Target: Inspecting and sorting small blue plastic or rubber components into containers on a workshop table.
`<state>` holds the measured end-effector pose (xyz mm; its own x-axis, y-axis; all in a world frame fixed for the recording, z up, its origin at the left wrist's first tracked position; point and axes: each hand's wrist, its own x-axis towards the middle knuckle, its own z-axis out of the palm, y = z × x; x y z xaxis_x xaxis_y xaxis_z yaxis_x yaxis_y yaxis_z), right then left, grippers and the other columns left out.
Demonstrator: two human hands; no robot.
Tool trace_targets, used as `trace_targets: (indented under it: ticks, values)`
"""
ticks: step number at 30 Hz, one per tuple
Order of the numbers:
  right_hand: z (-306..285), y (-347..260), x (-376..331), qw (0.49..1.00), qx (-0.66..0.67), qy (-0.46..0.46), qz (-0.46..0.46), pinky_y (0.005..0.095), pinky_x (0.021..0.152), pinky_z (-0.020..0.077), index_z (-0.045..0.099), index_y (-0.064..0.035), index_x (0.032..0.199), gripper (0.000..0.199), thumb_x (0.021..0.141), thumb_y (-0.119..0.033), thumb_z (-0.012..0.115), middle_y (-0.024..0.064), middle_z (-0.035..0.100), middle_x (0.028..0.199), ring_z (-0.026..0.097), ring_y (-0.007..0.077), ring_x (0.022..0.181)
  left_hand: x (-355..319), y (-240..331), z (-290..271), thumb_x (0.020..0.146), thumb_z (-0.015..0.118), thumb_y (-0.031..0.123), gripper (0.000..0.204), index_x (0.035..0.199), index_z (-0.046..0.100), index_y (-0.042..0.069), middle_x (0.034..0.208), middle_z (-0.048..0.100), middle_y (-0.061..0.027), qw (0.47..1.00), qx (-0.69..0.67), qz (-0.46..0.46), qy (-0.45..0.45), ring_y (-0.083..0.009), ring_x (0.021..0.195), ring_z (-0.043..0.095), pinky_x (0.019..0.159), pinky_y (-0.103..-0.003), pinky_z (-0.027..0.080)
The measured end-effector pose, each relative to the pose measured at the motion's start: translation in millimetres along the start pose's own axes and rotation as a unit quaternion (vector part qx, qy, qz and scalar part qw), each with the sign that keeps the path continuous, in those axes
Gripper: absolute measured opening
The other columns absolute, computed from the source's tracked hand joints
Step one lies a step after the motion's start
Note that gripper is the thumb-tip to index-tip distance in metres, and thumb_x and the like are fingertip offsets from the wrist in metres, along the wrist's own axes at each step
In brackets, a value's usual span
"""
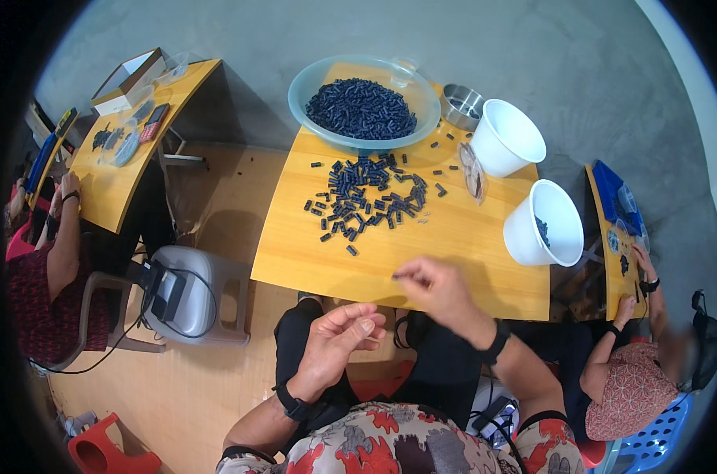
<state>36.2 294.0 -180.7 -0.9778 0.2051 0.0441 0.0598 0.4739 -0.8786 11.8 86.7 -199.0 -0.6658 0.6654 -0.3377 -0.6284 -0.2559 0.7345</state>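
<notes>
My right hand (440, 294) hovers over the table's near edge, thumb and finger pinched on a small dark piece that shows at the fingertips. Lower and to the left, my left hand (344, 338) is above my lap with its fingers curled against the thumb; whatever it may hold is hidden. Beyond both hands, a loose heap of small dark blue tube-like pieces (357, 189) spreads over the yellow table (295, 257). A few tiny pale bits (424, 216) lie at the heap's right side.
A large translucent basin (295, 101) full of similar dark pieces stands at the back. Right of it are a steel bowl (452, 93) and a white bucket (504, 142); another white bucket (520, 233), tilted, holds some dark pieces. People sit at tables on both sides. A grey stool (193, 296) stands left.
</notes>
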Motion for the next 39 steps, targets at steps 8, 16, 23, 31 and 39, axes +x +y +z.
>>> trace_targets:
  ticks: [8,16,23,31,39]
  values:
    - [18.5,-23.3,-27.9,0.985,-0.065,-0.06,-0.148,0.0311,0.058,0.0498,0.06,-0.0048,0.085,0.01,0.076,-0.005,0.065,0.0088,0.061,0.075,0.063,0.0231,0.068,1.6,-4.1,-3.1,0.087,0.06,0.009,0.019,0.102,0.062,-0.001,0.092,0.065,-0.0117,1.0,0.025,0.014,-0.013,-0.0172,0.079,0.064,0.067,-0.029,0.055]
    - [8.5,-17.3,-20.4,0.982,-0.055,-0.127,-0.127,0.0279,0.058,0.0488,0.062,-0.0041,0.087,0.015,0.075,-0.01,0.069,0.0065,0.062,0.076,0.062,0.0177,0.068,4.0,-7.8,-4.1,0.087,0.059,0.005,0.014,0.099,0.062,-0.001,0.09,0.066,-0.01,1.0,-0.007,0.022,-0.016,-0.0147,0.076,0.064,0.066,-0.026,0.055]
    - [-38.2,35.9,40.1,0.993,-0.112,0.03,0.001,0.0311,0.062,0.0493,0.062,-0.0024,0.088,0.018,0.074,-0.012,0.069,0.013,0.064,0.078,0.064,0.0241,0.069,0.0,-6.3,-5.0,0.086,0.057,0.004,0.009,0.093,0.061,0.001,0.089,0.066,-0.0127,1.0,0.007,-0.005,0.014,-0.0173,0.075,0.065,0.066,-0.03,0.055]
    - [-50.5,56.9,74.7,0.953,-0.245,0.108,-0.142,0.0368,0.069,0.0475,0.063,-0.0025,0.09,0.012,0.079,-0.006,0.059,0.0131,0.061,0.086,0.059,0.0309,0.08,-0.6,-9.7,-8.1,0.085,0.055,-0.003,0.01,0.093,0.06,-0.001,0.086,0.066,-0.0119,0.999,-0.033,0.005,-0.017,-0.0149,0.073,0.065,0.065,-0.026,0.054]
    - [-46.9,64.5,85.8,0.945,-0.302,0.053,-0.117,0.0392,0.069,0.0463,0.062,-0.0036,0.087,0.009,0.08,-0.008,0.058,0.0123,0.057,0.085,0.057,0.0322,0.079,-1.8,-9.6,-9.9,0.085,0.054,-0.002,0.01,0.093,0.06,0.001,0.084,0.065,-0.0102,0.999,-0.018,0.0,-0.029,-0.016,0.072,0.065,0.065,-0.028,0.055]
